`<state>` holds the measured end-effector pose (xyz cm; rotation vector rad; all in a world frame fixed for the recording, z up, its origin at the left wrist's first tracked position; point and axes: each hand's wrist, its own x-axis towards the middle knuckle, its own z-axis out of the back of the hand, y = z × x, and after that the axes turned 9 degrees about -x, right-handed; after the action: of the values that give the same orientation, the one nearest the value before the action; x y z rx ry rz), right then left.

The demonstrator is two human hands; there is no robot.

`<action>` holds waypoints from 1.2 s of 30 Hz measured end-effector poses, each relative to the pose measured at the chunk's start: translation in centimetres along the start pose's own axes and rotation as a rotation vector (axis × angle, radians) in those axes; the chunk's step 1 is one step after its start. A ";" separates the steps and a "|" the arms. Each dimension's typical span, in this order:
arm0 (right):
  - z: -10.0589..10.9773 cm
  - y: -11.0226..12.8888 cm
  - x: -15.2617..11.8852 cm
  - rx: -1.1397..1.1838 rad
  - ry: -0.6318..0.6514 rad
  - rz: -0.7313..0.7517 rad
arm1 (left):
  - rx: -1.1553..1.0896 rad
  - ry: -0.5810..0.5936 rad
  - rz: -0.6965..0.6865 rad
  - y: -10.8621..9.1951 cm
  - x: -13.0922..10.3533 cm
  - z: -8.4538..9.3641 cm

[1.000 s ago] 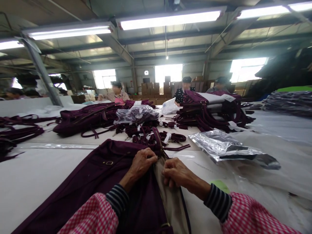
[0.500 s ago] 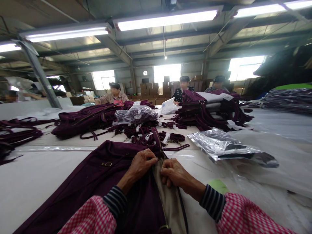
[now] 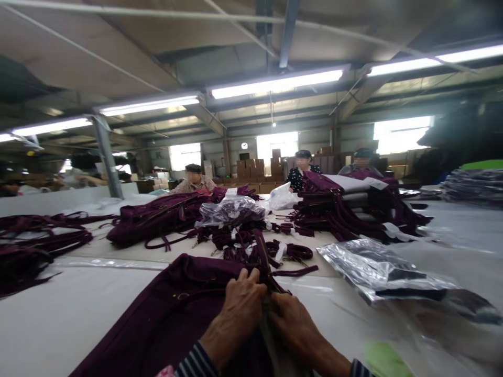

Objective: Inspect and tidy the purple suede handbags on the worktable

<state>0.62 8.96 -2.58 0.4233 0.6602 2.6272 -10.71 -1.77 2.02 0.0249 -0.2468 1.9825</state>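
A dark purple bag (image 3: 157, 319) lies on the white table in front of me, its zipped opening parted so that a strip of beige lining shows. At the far end of that opening, my left hand (image 3: 241, 314) has its fingers curled on the purple edge. My right hand (image 3: 298, 327) is closed on the opposite edge, with its fingertips partly hidden in the opening. A purple strap end with a zipper (image 3: 261, 251) rises just beyond my hands. Small metal fittings (image 3: 183, 296) sit on the bag's upper part.
Bundled purple straps (image 3: 291, 251) and a clear-wrapped packet (image 3: 231, 210) lie beyond the bag. Stacked purple bags (image 3: 322, 209) stand behind, right of another bag (image 3: 157, 214). Silvery plastic bags (image 3: 385, 267) lie right, a green piece (image 3: 387, 358) nearer. Several co-workers sit across the table.
The view has tilted upward, so things sit lower in the picture. My hands remain at the bag's opening and are closer together, with the lining less exposed.
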 end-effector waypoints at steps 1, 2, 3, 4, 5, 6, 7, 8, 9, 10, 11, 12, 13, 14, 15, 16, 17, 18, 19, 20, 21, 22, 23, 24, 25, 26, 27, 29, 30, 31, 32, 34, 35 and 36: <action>-0.3 -0.2 0.2 0.034 0.006 0.017 | 0.001 -0.014 -0.009 0.0 0.0 -0.2; -0.5 -0.4 0.5 0.069 0.013 0.038 | -0.003 -0.029 -0.018 0.1 0.0 -0.4; -0.7 -0.7 0.9 0.104 0.020 0.068 | -0.009 -0.045 -0.025 0.4 0.0 -0.7; -1.0 -1.1 1.3 0.134 0.026 0.100 | -0.012 -0.061 -0.036 0.7 0.0 -0.9; -1.2 -1.4 1.7 0.157 0.039 0.135 | -0.011 -0.075 -0.053 1.0 -0.1 -1.2; -1.4 -1.8 2.1 0.179 0.052 0.171 | 0.000 -0.088 -0.075 1.3 -0.1 -1.5; -1.6 -2.2 2.5 0.200 0.057 0.201 | 0.018 -0.100 -0.104 1.6 -0.2 -1.7; -1.7 -2.5 2.7 0.229 0.056 0.216 | 0.042 -0.117 -0.140 1.8 -0.3 -1.8; -1.8 -2.8 2.9 0.269 0.052 0.208 | 0.066 -0.139 -0.180 1.9 -0.4 -1.9; -1.8 -3.0 2.9 0.327 0.046 0.184 | 0.078 -0.161 -0.220 1.9 -0.5 -1.9; -1.9 -3.1 2.9 0.404 0.036 0.146 | 0.070 -0.179 -0.252 1.9 -0.6 -1.8; -1.9 -3.3 2.8 0.499 0.030 0.103 | 0.035 -0.185 -0.276 1.8 -0.7 -1.7; -2.0 -3.3 2.8 0.602 0.035 0.059 | -0.022 -0.183 -0.285 1.6 -0.7 -1.5; -2.0 -3.4 2.7 0.701 0.045 0.016 | -0.091 -0.176 -0.276 1.5 -0.8 -1.4; -2.0 -3.4 2.7 0.782 0.054 -0.021 | -0.165 -0.169 -0.253 1.4 -0.7 -1.2; -2.0 -3.4 2.7 0.842 0.058 -0.049 | -0.233 -0.164 -0.219 1.2 -0.6 -1.1; -2.0 -3.3 2.8 0.878 0.061 -0.071 | -0.293 -0.160 -0.180 1.1 -0.5 -0.9; -1.8 -3.2 2.8 0.892 0.060 -0.082 | -0.346 -0.158 -0.140 1.0 -0.4 -0.8; -1.6 -3.0 2.8 0.890 0.056 -0.089 | -0.393 -0.155 -0.102 0.9 -0.3 -0.6; -1.3 -2.7 2.7 0.881 0.048 -0.089 | -0.436 -0.146 -0.069 0.8 -0.1 -0.4; -1.0 -2.4 2.6 0.869 0.038 -0.088 | -0.480 -0.135 -0.042 0.8 0.0 -0.3; -0.6 -2.1 2.4 0.859 0.026 -0.087 | -0.527 -0.124 -0.025 0.8 0.2 -0.2; -0.2 -1.8 2.3 0.850 0.013 -0.086 | -0.581 -0.112 -0.022 0.9 0.3 -0.1; 0.3 -1.5 2.1 0.843 0.002 -0.088 | -0.640 -0.095 -0.034 1.0 0.4 0.0; 0.6 -1.3 2.0 0.838 -0.004 -0.094 | -0.699 -0.071 -0.057 1.2 0.6 0.0; 1.0 -1.1 1.9 0.834 -0.008 -0.103 | -0.751 -0.046 -0.083 1.3 0.7 0.0; 1.2 -1.0 1.8 0.830 -0.007 -0.113 | -0.791 -0.022 -0.106 1.5 0.9 0.0; 1.5 -1.0 1.8 0.827 -0.005 -0.117 | -0.823 0.009 -0.128 1.8 1.1 0.1; 1.5 -1.0 1.8 0.831 -0.005 -0.111 | -0.818 0.015 -0.130 1.9 1.1 0.1; 1.6 -1.1 1.9 0.837 -0.006 -0.101 | -0.806 0.014 -0.126 1.9 1.1 0.1; 1.6 -1.1 2.0 0.843 -0.007 -0.089 | -0.792 0.012 -0.120 2.0 1.1 0.1; 1.9 -1.2 2.2 0.845 -0.016 -0.058 | -0.782 -0.005 -0.101 2.1 1.1 0.1; 2.1 -1.2 2.4 0.834 -0.022 -0.045 | -0.800 -0.009 -0.092 2.1 1.1 0.0; 2.3 -1.2 2.5 0.815 -0.028 -0.035 | -0.844 -0.005 -0.087 2.2 1.2 -0.2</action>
<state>-0.37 11.94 -0.76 0.6530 1.6995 2.2023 -13.18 -1.55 1.65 -0.4901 -1.0422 1.6572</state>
